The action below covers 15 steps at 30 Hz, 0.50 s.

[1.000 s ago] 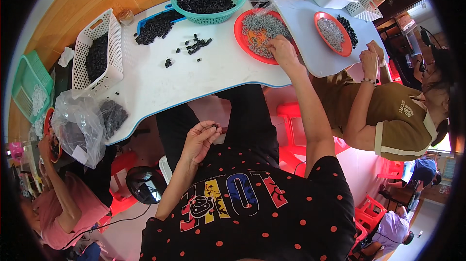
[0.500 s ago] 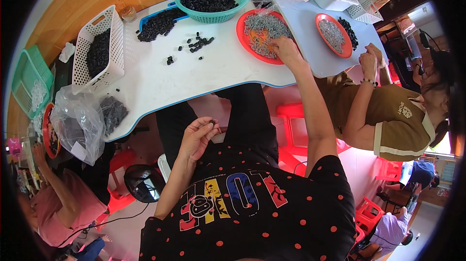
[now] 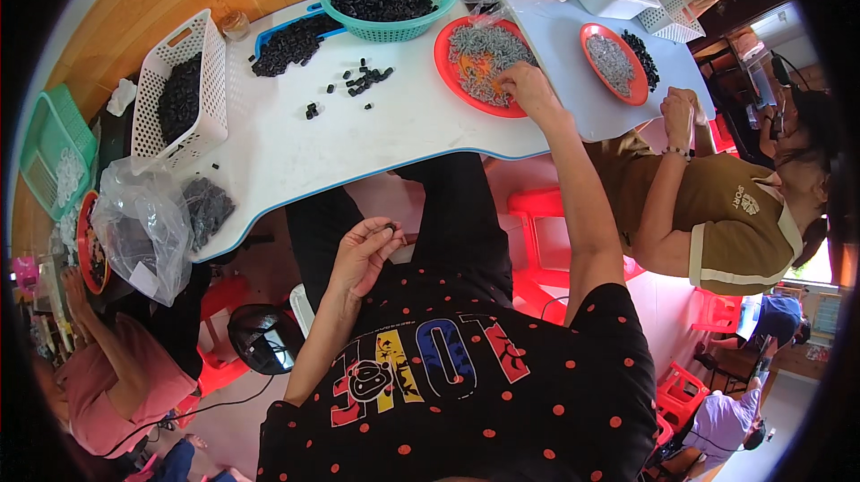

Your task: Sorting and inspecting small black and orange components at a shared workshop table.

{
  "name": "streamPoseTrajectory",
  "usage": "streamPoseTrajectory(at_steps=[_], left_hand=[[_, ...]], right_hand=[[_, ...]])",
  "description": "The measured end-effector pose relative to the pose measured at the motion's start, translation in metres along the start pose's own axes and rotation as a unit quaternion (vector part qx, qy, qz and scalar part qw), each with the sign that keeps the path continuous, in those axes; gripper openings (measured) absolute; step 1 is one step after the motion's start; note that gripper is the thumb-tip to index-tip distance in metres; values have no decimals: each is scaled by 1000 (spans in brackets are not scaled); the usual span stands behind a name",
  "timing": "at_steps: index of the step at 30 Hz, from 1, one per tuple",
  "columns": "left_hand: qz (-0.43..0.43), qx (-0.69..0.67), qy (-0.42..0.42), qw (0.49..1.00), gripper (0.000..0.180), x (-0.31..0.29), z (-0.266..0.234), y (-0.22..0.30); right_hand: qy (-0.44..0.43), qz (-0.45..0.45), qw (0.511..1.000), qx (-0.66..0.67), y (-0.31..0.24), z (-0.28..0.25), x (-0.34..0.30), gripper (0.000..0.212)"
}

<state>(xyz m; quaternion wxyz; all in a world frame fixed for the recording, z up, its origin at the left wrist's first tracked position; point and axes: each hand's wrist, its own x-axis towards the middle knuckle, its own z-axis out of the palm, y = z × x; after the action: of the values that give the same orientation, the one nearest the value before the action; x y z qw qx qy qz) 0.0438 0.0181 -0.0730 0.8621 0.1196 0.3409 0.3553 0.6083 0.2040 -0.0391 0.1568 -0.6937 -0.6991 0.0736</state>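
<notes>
My left hand (image 3: pixel 363 256) is raised over my lap, in front of the white table's edge. Its thumb and fingers pinch a small black cylindrical piece (image 3: pixel 391 227). My right hand (image 3: pixel 530 90) reaches over the rim of a red plate (image 3: pixel 445 70). Its bent fingertips are pressed together among small grey parts (image 3: pixel 491 45) heaped on that plate. Whatever those fingertips hold is too small to make out. Loose black pieces (image 3: pixel 365 81) are scattered on the tabletop, left of the plate.
On the white table (image 3: pixel 296 142) stand a green basket (image 3: pixel 390 31) of black pieces, a blue tray (image 3: pixel 260 37), a white basket (image 3: pixel 215 79) and a clear bag (image 3: pixel 143 222). Right, a co-worker's hands (image 3: pixel 681 110) are near another red plate (image 3: pixel 638 88). Red stools (image 3: pixel 537 204) stand below.
Both hands keep nearly the same positions, with the left still pinching the black piece and the right still at the grey parts. The view has shifted slightly.
</notes>
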Motion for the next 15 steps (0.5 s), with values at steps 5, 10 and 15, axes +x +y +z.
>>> streamPoseTrajectory(at_steps=[5, 10, 15], left_hand=[[-1, 0, 2, 1000, 22, 3, -5, -2], [-6, 1, 4, 1000, 22, 2, -5, -5], [-8, -3, 3, 1000, 21, 3, -6, -2]], right_hand=[[-5, 1, 1000, 0, 3, -1, 3, 14], [20, 45, 995, 82, -9, -9, -3, 16], [50, 152, 964, 212, -25, -23, -6, 25]])
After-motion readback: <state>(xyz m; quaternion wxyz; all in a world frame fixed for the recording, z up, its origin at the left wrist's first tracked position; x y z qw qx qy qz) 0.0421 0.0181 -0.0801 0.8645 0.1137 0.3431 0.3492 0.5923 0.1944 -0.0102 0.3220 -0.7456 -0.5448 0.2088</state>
